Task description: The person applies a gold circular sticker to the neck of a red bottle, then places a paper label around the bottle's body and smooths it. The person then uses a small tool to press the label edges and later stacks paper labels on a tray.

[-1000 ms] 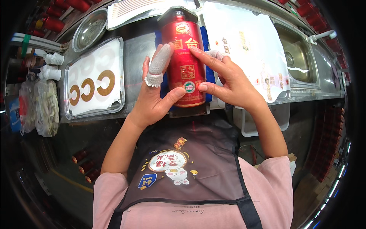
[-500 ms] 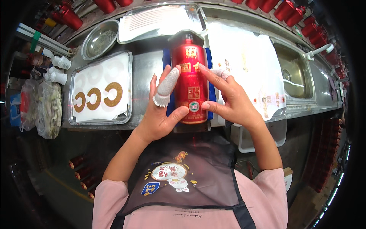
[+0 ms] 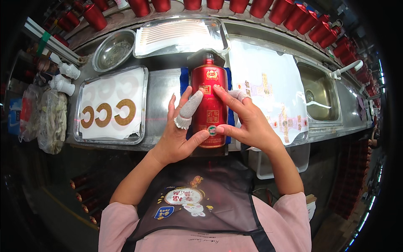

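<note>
A red bottle [image 3: 215, 101] with gold emblems and a small round green-and-white label lies on its back in front of me, neck pointing away. Blue cloth [image 3: 184, 80] shows on both sides of it. My left hand [image 3: 181, 126] rests along its left side, fingers stretched and thumb tip at the round label; a pale finger cot [image 3: 191, 107] covers one finger. From the right, my right hand [image 3: 247, 117] touches the bottle's face with index fingertip on the upper gold marking and thumb beside the label. Another cot covers a right finger. Neither hand wraps round the bottle.
A metal tray [image 3: 142, 122] at left carries a sheet with gold C-shaped decals [image 3: 124, 112]. Behind are a metal bowl [image 3: 97, 63] and another tray [image 3: 224, 42] of strips. Right of the bottle lies a decal sheet [image 3: 273, 63], then a sink [image 3: 336, 105]. Red bottles [image 3: 279, 14] line the back.
The whole view has shifted, so the bench and bottle sit lower in the picture. Both hands stay on the bottle; my right thumb is nearer the round label.
</note>
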